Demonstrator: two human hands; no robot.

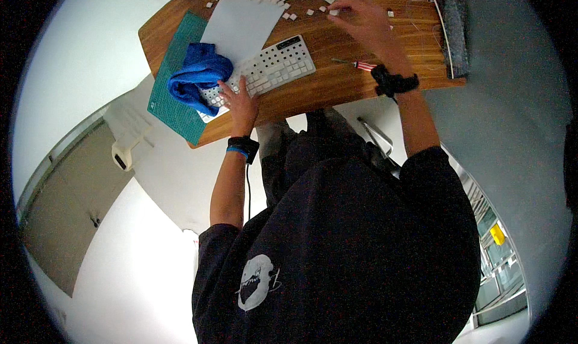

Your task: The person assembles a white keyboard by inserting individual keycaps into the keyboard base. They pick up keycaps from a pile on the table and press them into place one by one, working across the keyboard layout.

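Note:
A white keyboard (280, 67) lies at a slant near the table's front edge, with dark gaps in its upper rows where keycaps are off. My left hand (243, 108) rests on its lower left part, fingers spread and holding nothing. Toward the far side, my right hand (366, 26) reaches over the tabletop among loose white keycaps (310, 11). Its thumb and forefinger are closed around one white keycap (333, 12). A crumpled blue cloth (201, 76) covers the keyboard's left end, and a white sheet (238, 28) lies just beyond the keys.
A green cutting mat (171, 106) lies under the cloth at the left of the wooden table (337, 91). A screwdriver with a red-and-white striped handle (365, 66) lies below my right forearm. Several keycaps line the far edge; a dark grey panel (454, 37) stands along the right edge.

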